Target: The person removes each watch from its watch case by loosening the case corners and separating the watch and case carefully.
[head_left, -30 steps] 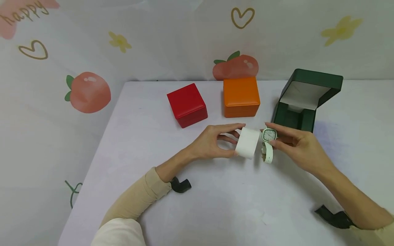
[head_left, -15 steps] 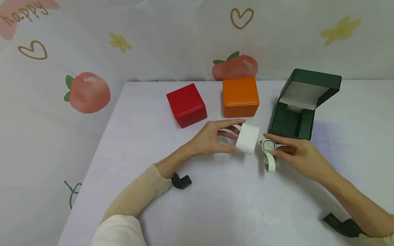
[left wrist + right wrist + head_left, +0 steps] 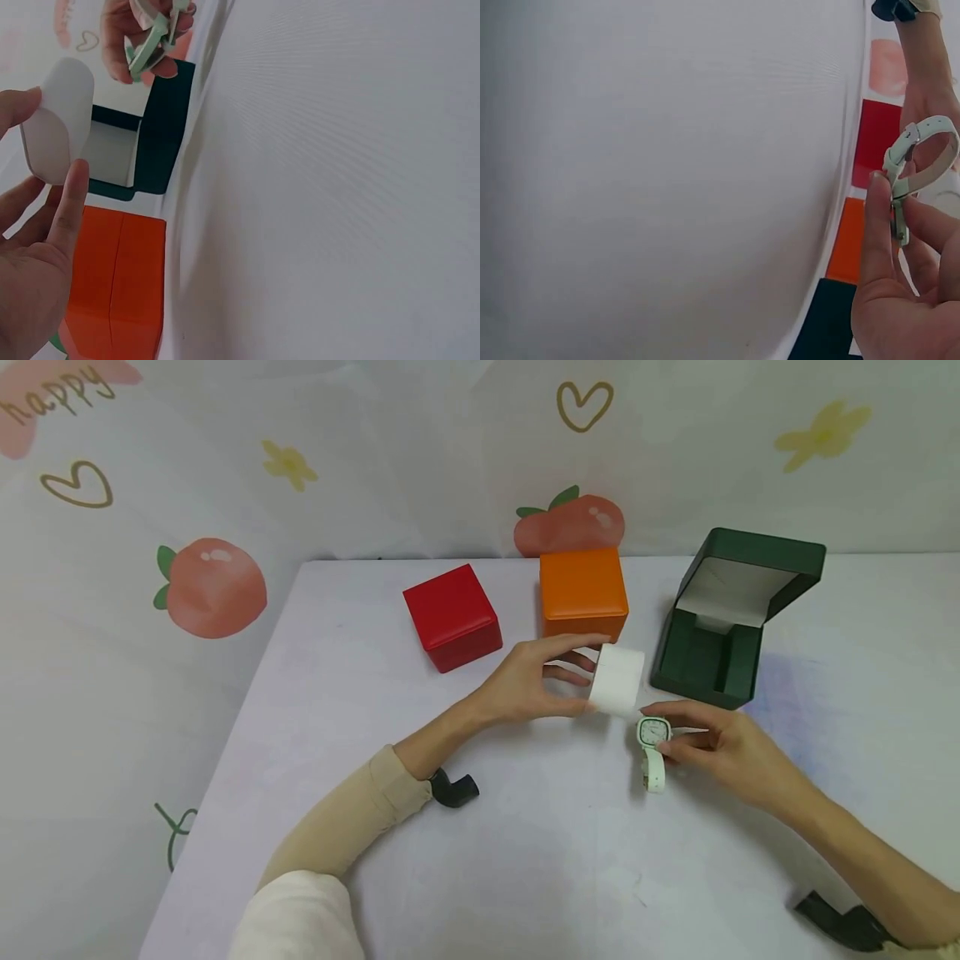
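Note:
My left hand (image 3: 525, 683) pinches a white watch pillow (image 3: 618, 680) between thumb and fingers; the left wrist view shows its rounded, oblong end. Just right of it, my right hand (image 3: 716, 739) holds a wristwatch (image 3: 654, 732) by its case, with a square face and a pale green-white strap. In the right wrist view the wristwatch strap (image 3: 930, 127) is buckled into a loop. Behind the right hand stands a dark green watch box (image 3: 705, 647), its lid up and its inside showing a bare compartment.
A closed red box (image 3: 453, 618) and a closed orange box (image 3: 583, 592) stand at the back of the white table (image 3: 480, 877). The orange box is close behind the left fingers. A patterned wall covering (image 3: 420, 460) rises behind the table.
My right hand has drawn the wristwatch toward the front, away from the green box. My left hand has moved the watch pillow slightly back and to the right.

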A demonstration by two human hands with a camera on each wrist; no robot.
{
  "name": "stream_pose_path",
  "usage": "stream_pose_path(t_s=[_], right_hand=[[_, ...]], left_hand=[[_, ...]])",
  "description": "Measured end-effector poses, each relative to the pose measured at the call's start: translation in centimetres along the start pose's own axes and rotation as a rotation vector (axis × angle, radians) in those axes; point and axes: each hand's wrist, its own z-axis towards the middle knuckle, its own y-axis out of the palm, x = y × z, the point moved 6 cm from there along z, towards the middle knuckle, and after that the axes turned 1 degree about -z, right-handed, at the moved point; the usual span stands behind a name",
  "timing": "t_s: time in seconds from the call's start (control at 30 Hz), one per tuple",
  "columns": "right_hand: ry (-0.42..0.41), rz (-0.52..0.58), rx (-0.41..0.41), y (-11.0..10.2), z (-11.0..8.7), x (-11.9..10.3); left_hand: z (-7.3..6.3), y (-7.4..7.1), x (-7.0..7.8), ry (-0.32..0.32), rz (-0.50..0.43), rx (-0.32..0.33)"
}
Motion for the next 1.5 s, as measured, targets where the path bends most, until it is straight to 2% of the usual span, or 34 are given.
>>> stream_pose_path(t_s=[0.23,0.43,0.67,0.73,0.83,1.0,1.3,1.5], right_hand=[[0.011,-0.007,0.001,0.0,-0.2,0.4],[0.023,0.005,-0.021,0.2,-0.2,0.5],[0.102,0.003,-0.062,0.6,-0.1,0.8],[0.097,-0.002,-0.082,0.9,-0.1,0.9],[0.04,-0.065,-0.08,1.1,-0.2,0.7],[-0.099,-0.223,-0.017,0.9,-0.2,0.3],[-0.155,-0.217,-0.002,0.8,0.0,0.4],[-0.242,-0.272,0.034,0.7,0.1,0.1]], left_hand=[[1.4,0.9,0.0,-0.049,-0.003,-0.003],[2.4,1.5,-0.1,-0.067,0.007,-0.022],[3.5,2.2,-0.2,-0.082,0.059,-0.045],[3.8,2.4,-0.4,-0.083,0.063,-0.052],[4.2,2.9,-0.6,-0.08,0.072,-0.063],[5.0,3.5,-0.9,-0.083,0.093,-0.08],[6.0,4.2,-0.9,-0.09,0.127,-0.087],[6.8,4.4,-0.9,-0.09,0.174,-0.083]])
